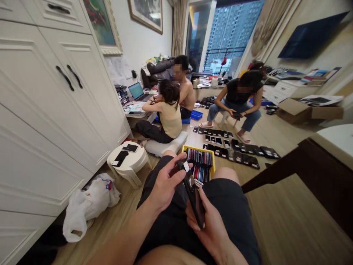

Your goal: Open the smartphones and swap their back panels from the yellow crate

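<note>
A dark smartphone (195, 197) with white stickers on it is held tilted above my lap. The fingers of my left hand (167, 180) are closed on its far end, close to a sticker. Wrapped round the near end is my right hand (211, 224), with the thumb along the phone's edge. Just beyond the phone, between my knees, stands a yellow crate (213, 162) packed with rows of upright phones (199, 156). My hands and the phone cover part of the crate.
To the left are a round white stool (140, 157) with phones on it and a white plastic bag (91, 206). Rows of phones (245, 147) lie on the floor ahead. Several people sit beyond. A dark table leg (278, 165) stands at right.
</note>
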Available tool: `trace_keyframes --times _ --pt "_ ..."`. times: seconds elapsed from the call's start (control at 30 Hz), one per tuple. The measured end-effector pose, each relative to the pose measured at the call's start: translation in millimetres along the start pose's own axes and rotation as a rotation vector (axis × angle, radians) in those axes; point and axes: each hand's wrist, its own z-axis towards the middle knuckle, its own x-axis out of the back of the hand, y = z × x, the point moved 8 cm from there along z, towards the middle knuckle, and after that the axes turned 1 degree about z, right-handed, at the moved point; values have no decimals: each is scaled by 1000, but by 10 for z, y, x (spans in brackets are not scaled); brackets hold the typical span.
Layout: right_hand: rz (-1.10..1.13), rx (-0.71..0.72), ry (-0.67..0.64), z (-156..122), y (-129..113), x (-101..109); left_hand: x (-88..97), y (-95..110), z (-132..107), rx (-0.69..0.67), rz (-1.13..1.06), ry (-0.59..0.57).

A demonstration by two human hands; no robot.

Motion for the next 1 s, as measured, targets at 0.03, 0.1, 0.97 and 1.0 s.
trace_keyframes --times 0.03,0.1,0.97,1.0 --pt "8 7 13 -6 -12 12 -16 1 -6 -2 0 -12" --pt "23 11 24 -24 -37 26 -43 -13 -8 2 -3 -35" --pt "-942 636 -40 -468 -636 -102 222 -529 40 191 -231 267" --pt "-888 552 -81 -433 -581 -89 226 -522 44 186 -229 276"
